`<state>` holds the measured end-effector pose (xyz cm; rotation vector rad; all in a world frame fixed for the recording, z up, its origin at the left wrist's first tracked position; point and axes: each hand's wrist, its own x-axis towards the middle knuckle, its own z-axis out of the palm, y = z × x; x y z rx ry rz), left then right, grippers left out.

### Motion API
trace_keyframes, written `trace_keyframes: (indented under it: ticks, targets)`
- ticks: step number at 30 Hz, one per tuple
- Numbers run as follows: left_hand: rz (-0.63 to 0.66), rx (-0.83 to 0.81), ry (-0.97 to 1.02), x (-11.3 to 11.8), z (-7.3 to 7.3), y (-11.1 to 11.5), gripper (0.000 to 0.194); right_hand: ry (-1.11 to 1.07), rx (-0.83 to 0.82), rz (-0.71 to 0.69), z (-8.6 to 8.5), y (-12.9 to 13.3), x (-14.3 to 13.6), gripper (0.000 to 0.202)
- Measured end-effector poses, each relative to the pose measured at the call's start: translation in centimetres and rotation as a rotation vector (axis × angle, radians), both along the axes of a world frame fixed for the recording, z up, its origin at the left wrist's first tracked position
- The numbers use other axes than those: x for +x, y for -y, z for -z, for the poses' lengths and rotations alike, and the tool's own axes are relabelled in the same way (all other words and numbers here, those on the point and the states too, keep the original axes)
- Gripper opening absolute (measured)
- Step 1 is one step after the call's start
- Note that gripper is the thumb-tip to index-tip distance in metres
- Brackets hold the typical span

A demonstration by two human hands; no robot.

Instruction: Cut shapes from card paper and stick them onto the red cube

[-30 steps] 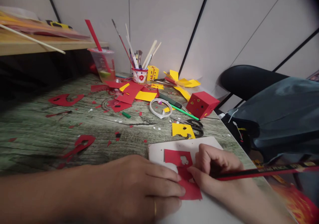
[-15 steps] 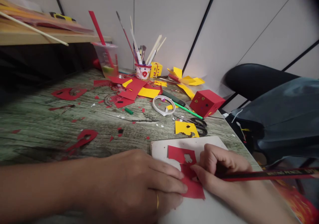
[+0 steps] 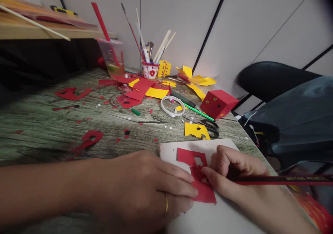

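Note:
A red paper piece (image 3: 204, 192) with a small cloud-shaped cutout near its top lies on a white board (image 3: 194, 223). My left hand (image 3: 145, 189), a gold ring on one finger, rests flat with its fingertips pressing the paper's left edge. My right hand (image 3: 229, 175) is closed around a red-and-black writing pencil (image 3: 293, 180). The pencil's point is down at the red paper, close to my left fingertips, and its back end points right. Beyond the board's far edge lie a yellow paper scrap (image 3: 196, 131) with ragged holes and black-handled scissors (image 3: 211, 127).
A tape roll (image 3: 162, 105), a green stick (image 3: 200, 111) and a red paper cube (image 3: 218, 103) lie farther back. Red and yellow scraps litter the table. A plastic cup (image 3: 102, 58) and a decorated brush pot (image 3: 150, 70) stand behind. A black chair (image 3: 262, 76) is at right.
The view has shifted slightly, so most things sit a little higher and farther right. Both hands keep their places on the paper, and the pencil stays in my right hand.

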<state>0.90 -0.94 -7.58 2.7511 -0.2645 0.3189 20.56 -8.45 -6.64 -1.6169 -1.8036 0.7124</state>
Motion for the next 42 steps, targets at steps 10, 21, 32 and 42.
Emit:
trace_keyframes:
  ticks: [10,21,32,42]
  targets:
    - [0.019,-0.014,0.018,-0.1,0.7,-0.1,0.027,-0.046,-0.016,-0.012,0.5,0.1,0.3,0.032]
    - [0.043,-0.047,0.141,-0.2,1.0,-0.5,0.021,-0.143,0.04,0.167,-0.3,0.1,-0.5,0.032]
    - [0.009,-0.055,0.177,-0.2,1.4,-0.6,0.02,-0.079,0.027,0.003,0.7,0.5,-0.4,0.031]
    - [-0.003,-0.063,0.161,-0.4,1.4,-0.5,0.021,0.032,-0.001,0.001,0.6,0.7,-0.4,0.03]
